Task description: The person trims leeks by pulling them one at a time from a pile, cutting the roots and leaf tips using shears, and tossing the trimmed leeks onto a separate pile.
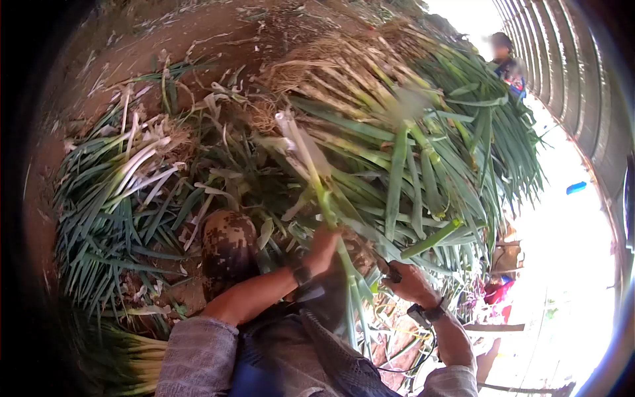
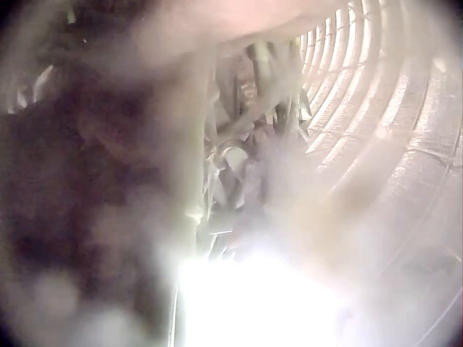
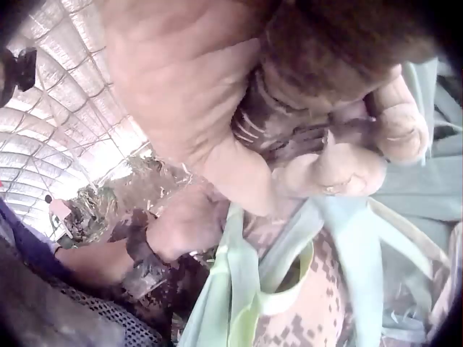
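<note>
In the head view my left hand point(image 1: 323, 251) grips a long green onion point(image 1: 325, 202) around its green stalk. Its pale root end points up and away, and the leaves hang down past my wrist. To the right, my right hand point(image 1: 411, 284) has its fingers curled around a small dark object point(image 1: 390, 270), whose kind I cannot tell. The right wrist view shows those curled fingers point(image 3: 340, 170) close over the onion's broad leaves point(image 3: 231, 278), with my left hand point(image 3: 189, 223) behind. The left wrist view is mostly blurred, with a pale stalk point(image 2: 189, 166) running down it.
A big pile of green onions point(image 1: 463, 152) lies ahead, roots to the left. A smaller bunch point(image 1: 142, 159) lies on the soil at left, and another point(image 1: 142, 357) at lower left. My camouflage-clad knee point(image 1: 228, 245) is between them. A person point(image 1: 509, 66) is at far right by the ribbed wall point(image 1: 575, 73).
</note>
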The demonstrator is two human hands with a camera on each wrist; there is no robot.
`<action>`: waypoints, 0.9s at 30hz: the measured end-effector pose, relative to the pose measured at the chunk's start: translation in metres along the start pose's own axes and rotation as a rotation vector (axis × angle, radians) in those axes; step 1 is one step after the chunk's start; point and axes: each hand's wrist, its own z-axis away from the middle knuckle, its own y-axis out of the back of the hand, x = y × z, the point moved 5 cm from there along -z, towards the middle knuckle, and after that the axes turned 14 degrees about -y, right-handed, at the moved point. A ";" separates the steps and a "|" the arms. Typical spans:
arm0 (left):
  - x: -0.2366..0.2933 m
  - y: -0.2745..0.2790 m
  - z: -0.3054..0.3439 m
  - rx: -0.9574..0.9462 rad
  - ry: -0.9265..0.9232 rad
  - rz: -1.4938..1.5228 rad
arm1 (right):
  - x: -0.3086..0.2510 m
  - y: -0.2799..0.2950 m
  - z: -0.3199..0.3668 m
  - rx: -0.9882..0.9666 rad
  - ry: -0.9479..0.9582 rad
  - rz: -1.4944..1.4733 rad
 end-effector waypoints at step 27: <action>0.004 -0.004 0.024 -0.209 0.169 -0.261 | 0.001 -0.009 0.006 0.089 0.011 0.015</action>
